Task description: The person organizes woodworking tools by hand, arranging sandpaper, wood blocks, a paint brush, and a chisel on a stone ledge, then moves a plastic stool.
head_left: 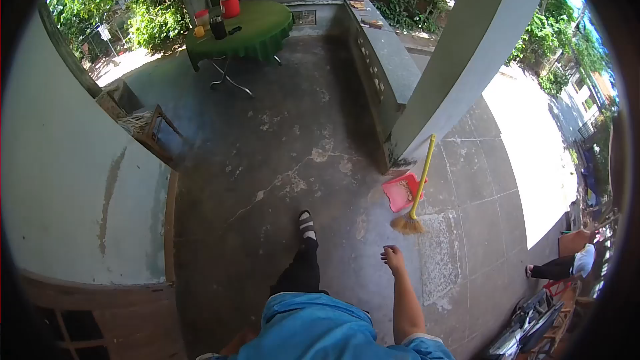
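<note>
My right hand [392, 258] hangs in front of me over the floor, its fingers loosely bent, and whether anything is in them is too small to tell. Nearest to it is a broom with a yellow handle [425, 173] and straw bristles [407, 224], leaning upright at the pillar. Beside the broom a red dustpan [400, 193] lies at the pillar's foot. Of my left arm only a bit shows low by the blue shirt [313, 327]; the left hand itself is hidden. One sandalled foot [306, 224] is forward on the floor.
A round table with a green cloth [267, 23] holds a red jug [229, 4] and cups. A low wall [393, 60] runs to a thick pillar [460, 47]. A wooden rack [157, 127] stands left. At the right are another person [563, 267] and a motorcycle [523, 327].
</note>
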### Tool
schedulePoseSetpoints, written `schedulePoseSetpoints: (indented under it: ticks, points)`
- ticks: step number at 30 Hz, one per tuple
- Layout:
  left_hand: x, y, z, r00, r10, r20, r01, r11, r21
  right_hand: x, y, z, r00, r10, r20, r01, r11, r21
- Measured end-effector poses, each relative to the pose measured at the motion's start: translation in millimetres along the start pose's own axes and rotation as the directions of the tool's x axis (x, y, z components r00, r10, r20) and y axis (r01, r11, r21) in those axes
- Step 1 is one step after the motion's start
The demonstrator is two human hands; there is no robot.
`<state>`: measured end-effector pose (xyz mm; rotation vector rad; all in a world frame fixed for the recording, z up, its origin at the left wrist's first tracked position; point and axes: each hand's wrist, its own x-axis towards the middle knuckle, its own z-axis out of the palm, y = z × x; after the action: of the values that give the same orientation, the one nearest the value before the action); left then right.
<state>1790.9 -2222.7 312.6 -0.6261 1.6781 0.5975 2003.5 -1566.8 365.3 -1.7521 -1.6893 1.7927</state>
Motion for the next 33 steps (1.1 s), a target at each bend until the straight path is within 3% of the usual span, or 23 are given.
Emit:
schedulePoseSetpoints:
  ticks: [3,5,7,8,9,10,13,14,17,18,19,20,21,22,23,24,25,26,28,29,31,33]
  points:
    - [43.2,166.9,16.8,0.994,0.096,0.059,-0.101,0.992,0.078,69.0,-24.4,13.6,0.986,0.163,-0.019,-0.164,0.986,-0.012]
    - [63.4,314.6,24.6,0.946,0.309,0.101,-0.324,0.912,0.253,113.9,-8.3,21.6,0.937,0.346,0.048,-0.34,0.935,-0.107]
    - [67.7,477.7,40.4,0.811,0.573,0.121,-0.566,0.714,0.412,122.7,-43.0,23.2,0.861,0.486,0.15,-0.464,0.871,-0.162]
    - [47.7,559.7,57.3,0.818,0.573,0.048,-0.567,0.79,0.234,130.1,-48.5,27.6,0.886,0.449,0.116,-0.432,0.89,-0.146]
    - [-3.7,653.9,61.6,0.798,0.595,0.097,-0.586,0.729,0.353,142.0,-71.1,31.5,0.901,0.429,0.069,-0.414,0.896,-0.164]
    - [-4.5,730.8,67.5,0.696,0.708,0.116,-0.7,0.635,0.328,148.8,-95.6,36.5,0.912,0.41,0.029,-0.399,0.9,-0.177]
    - [-124.2,933.0,98.7,0.439,0.894,0.087,-0.896,0.429,0.116,209.3,-129.8,42.5,0.952,0.304,0.02,-0.283,0.907,-0.311]
    - [-156.4,983.1,105.8,0.355,0.929,0.1,-0.934,0.347,0.089,240.4,-132.8,42.0,0.951,0.306,0.045,-0.275,0.905,-0.326]
    - [-185.6,1097.5,130.5,0.233,0.966,0.111,-0.972,0.232,0.021,344.8,-171.3,57.9,0.943,0.314,0.107,-0.243,0.873,-0.423]
    - [-169.6,1126.6,138.5,0.242,0.963,0.12,-0.97,0.243,0.007,391.0,-196.6,60.1,0.942,0.311,0.129,-0.22,0.858,-0.464]
    - [-147.6,1150.6,144.7,0.273,0.954,0.121,-0.962,0.274,0.013,443.3,-216.3,55.4,0.968,0.145,0.206,-0.014,0.847,-0.531]
    - [-122.6,1163.3,149.4,0.317,0.941,0.119,-0.949,0.316,0.027,474.1,-262.5,55.5,0.961,0.235,0.149,-0.159,0.902,-0.401]
    - [-96.0,1168.8,151.0,0.424,0.899,0.106,-0.905,0.419,0.067,505.4,-307.7,55.8,0.942,0.323,0.09,-0.293,0.923,-0.249]
    - [-39.4,1160.5,141.4,0.522,0.842,0.135,-0.849,0.499,0.173,538.8,-346.5,55.0,0.961,0.273,0.047,-0.258,0.944,-0.205]
    - [17.0,1141.5,125.1,0.665,0.736,0.128,-0.737,0.618,0.275,584.2,-367.2,57.9,0.974,0.225,0.014,-0.22,0.964,-0.151]
    - [37.5,1128.0,109.9,0.835,0.53,0.152,-0.536,0.719,0.442,639.0,-378.7,57.6,0.971,0.233,0.05,-0.227,0.969,-0.102]
    - [53.0,1109.8,96.8,0.898,0.412,0.156,-0.436,0.778,0.452,659.3,-447.5,51.0,0.956,0.282,0.076,-0.281,0.959,-0.016]
    - [55.5,1092.8,83.4,0.927,0.339,0.162,-0.375,0.863,0.339,691.7,-489.5,43.8,0.971,0.223,0.082,-0.218,0.974,-0.067]
    - [55.9,1066.7,59.8,0.932,0.298,0.209,-0.318,0.945,0.074,792.2,-505.2,42.6,0.996,0.023,0.083,-0.02,0.999,-0.036]
    - [51.8,1063.1,54.8,0.937,0.277,0.213,-0.284,0.959,0.002,800.2,-569.6,33.9,0.996,0.03,0.083,-0.03,1.0,-0.004]
    - [52.6,1100.4,62.1,0.97,0.184,0.158,-0.183,0.983,-0.024,821.7,-704.4,30.9,0.996,0.012,0.087,-0.019,0.997,0.078]
    - [57.8,1146.1,70.2,0.989,0.095,0.11,-0.091,0.995,-0.037,859.2,-769.6,38.1,0.998,-0.017,0.063,0.004,0.979,0.202]
